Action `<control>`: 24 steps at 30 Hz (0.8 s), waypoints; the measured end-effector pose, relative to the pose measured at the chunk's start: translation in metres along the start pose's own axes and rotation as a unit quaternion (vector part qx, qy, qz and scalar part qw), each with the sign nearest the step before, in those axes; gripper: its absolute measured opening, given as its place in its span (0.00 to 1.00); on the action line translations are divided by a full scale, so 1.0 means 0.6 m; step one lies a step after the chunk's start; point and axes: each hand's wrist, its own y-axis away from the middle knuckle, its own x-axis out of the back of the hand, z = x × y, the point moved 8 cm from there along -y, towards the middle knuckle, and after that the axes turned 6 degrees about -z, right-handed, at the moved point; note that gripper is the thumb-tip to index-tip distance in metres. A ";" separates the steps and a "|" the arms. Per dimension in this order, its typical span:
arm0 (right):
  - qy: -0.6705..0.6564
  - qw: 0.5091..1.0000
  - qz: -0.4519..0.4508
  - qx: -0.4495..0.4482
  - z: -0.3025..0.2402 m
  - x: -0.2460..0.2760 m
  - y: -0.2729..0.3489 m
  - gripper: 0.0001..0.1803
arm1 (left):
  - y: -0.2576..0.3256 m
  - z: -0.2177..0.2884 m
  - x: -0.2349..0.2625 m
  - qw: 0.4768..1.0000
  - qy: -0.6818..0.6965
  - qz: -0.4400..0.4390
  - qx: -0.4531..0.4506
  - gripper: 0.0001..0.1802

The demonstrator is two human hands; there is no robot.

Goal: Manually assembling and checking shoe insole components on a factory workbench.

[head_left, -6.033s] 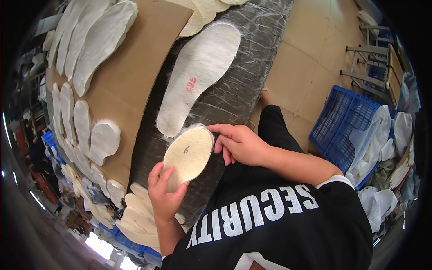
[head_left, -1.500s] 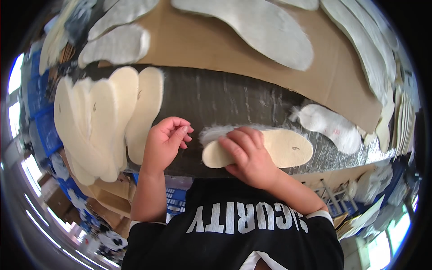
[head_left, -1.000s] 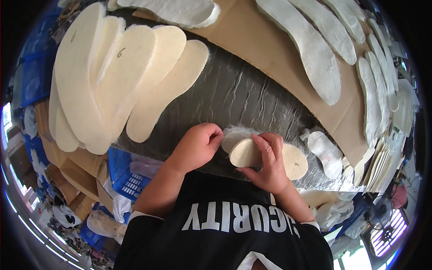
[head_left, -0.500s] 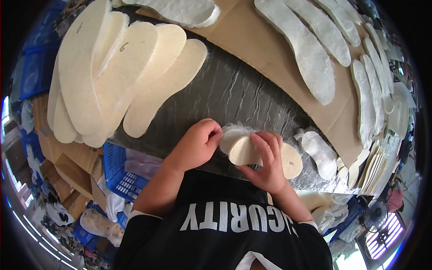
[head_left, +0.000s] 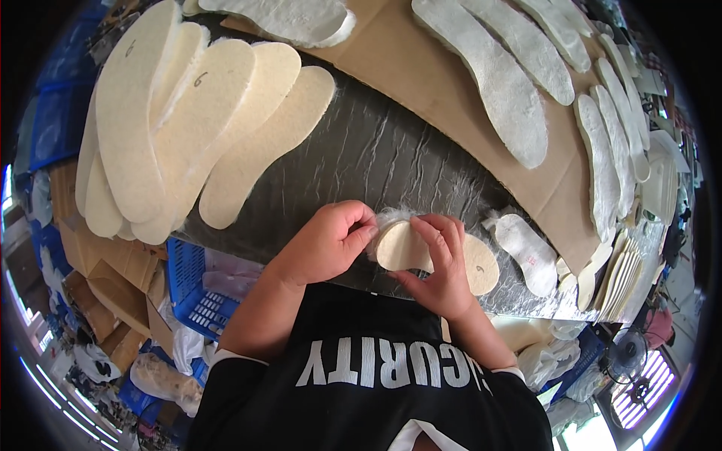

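Observation:
Near the front edge of the dark table, my right hand [head_left: 442, 263] grips a cream felt insole [head_left: 481, 267] across its middle, thumb below and fingers above. White fluff [head_left: 392, 216] fringes the insole's left end. At that end my left hand [head_left: 335, 239] is closed, thumb and forefinger pinched together against the fluffy edge. Whatever lies between those fingertips is too small to make out. Just right of my right hand lies a white fleecy insole [head_left: 526, 254] with a faint reddish mark.
Large cream insoles [head_left: 259, 143] overlap at the left on the dark tabletop [head_left: 361, 143]. Fleecy white insoles [head_left: 500, 90] rest on brown cardboard [head_left: 391, 56] at the far right. A row of thin insoles [head_left: 620, 278] stands right. Below left is a blue crate [head_left: 188, 289].
The insole's left end now covers more of the white layer behind it, leaving mostly a fluffy fringe. My left hand stays pinched there, and my right hand keeps its grip. The view has shifted slightly.

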 end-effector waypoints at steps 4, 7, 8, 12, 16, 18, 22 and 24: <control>-0.004 1.000 0.003 0.004 -0.001 0.000 0.001 0.43 | 0.000 0.006 -0.004 1.000 0.000 -0.008 -0.006 0.04; -0.007 1.000 0.004 0.005 0.000 0.000 0.001 0.43 | 0.001 0.008 -0.005 1.000 -0.005 -0.008 -0.008 0.04; -0.006 1.000 0.005 0.006 0.000 0.000 0.000 0.43 | 0.001 0.006 -0.006 1.000 -0.005 -0.010 -0.006 0.04; -0.014 1.000 0.008 0.004 0.005 -0.005 0.002 0.43 | 0.002 0.010 -0.007 1.000 -0.012 -0.003 -0.012 0.04; 0.009 1.000 0.017 -0.004 0.012 -0.007 0.004 0.44 | 0.003 0.031 -0.012 0.997 -0.057 0.002 -0.048 0.02; 0.026 0.999 0.020 0.002 0.016 -0.013 0.002 0.44 | 0.007 0.040 -0.006 0.990 -0.117 0.053 -0.061 0.01; 0.067 0.997 0.039 0.013 0.016 -0.022 -0.002 0.41 | 0.014 0.051 -0.009 0.973 -0.190 0.097 -0.085 0.02; 0.071 0.997 0.043 0.004 0.018 -0.023 -0.002 0.41 | 0.018 0.053 -0.005 0.957 -0.247 0.147 -0.051 0.04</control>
